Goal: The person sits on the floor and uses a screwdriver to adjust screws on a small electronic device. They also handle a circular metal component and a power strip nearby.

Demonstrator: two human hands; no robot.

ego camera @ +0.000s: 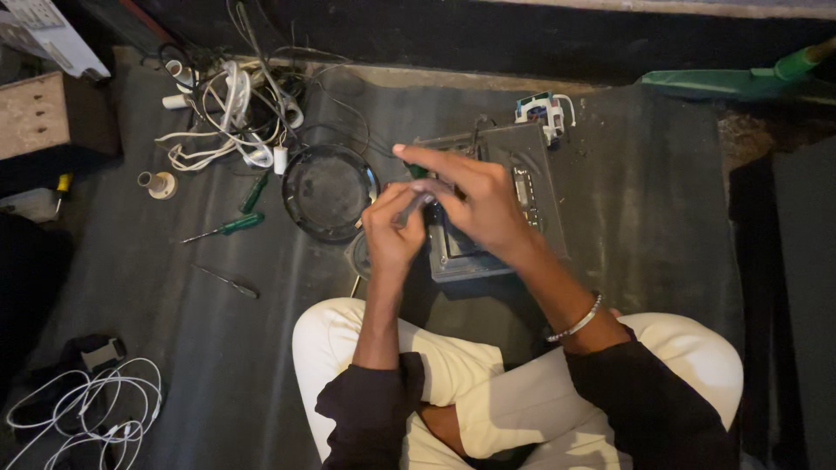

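I sit cross-legged on a dark mat, both hands raised over a dark box-shaped electronic device (509,165) with its casing opened. My left hand (392,231) is closed around a slim grey tool shaft (409,209). My right hand (475,200) wraps over the top of the same tool, and a green handle end (416,171) shows beneath its fingers. A metal bracelet (576,324) circles my right wrist. My hands hide the tool's tip and the part of the device beneath them.
A round black lid (329,193) lies left of the device. Two green-handled screwdrivers (233,226) and a thin dark one (228,282) lie further left. Tangled white cables (231,117) at the back, white wires (91,409) front left, a green broom (740,80) back right.
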